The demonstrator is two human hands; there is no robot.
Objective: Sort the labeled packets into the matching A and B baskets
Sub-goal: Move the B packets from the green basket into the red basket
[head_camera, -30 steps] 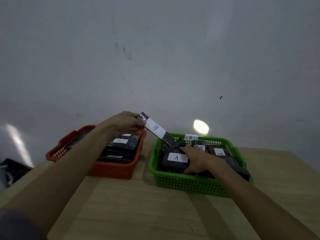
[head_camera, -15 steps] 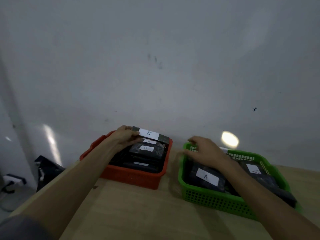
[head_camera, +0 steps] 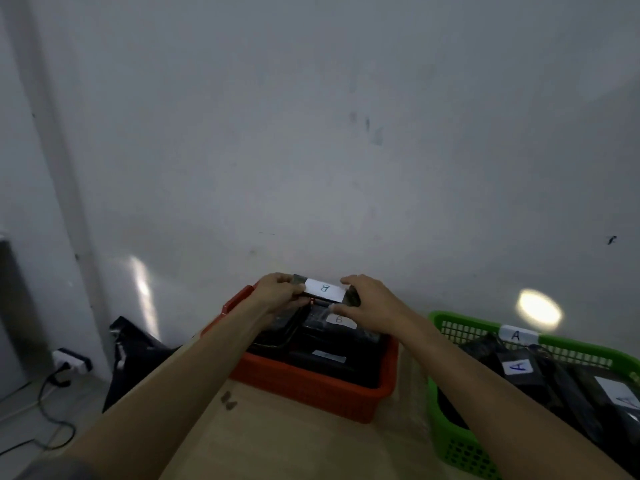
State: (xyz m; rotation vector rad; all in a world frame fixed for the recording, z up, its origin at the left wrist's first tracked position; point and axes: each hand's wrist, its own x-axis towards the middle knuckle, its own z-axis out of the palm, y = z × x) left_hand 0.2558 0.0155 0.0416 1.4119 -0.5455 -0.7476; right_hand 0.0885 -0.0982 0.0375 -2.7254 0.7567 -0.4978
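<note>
At lower centre, we hold the B packet [head_camera: 325, 291] by its ends, left hand [head_camera: 277, 295] and right hand [head_camera: 367, 299] pinching it over the far end of the orange basket [head_camera: 311, 393]. Other B packets lie inside; A packets fill the green basket [head_camera: 446, 403]. Sorting looks nearly done.

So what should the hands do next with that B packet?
Probably lower it and let go. Both the left hand and right hand hold the B packet over the far end of the orange basket, where another B-labeled packet already lies.
</note>
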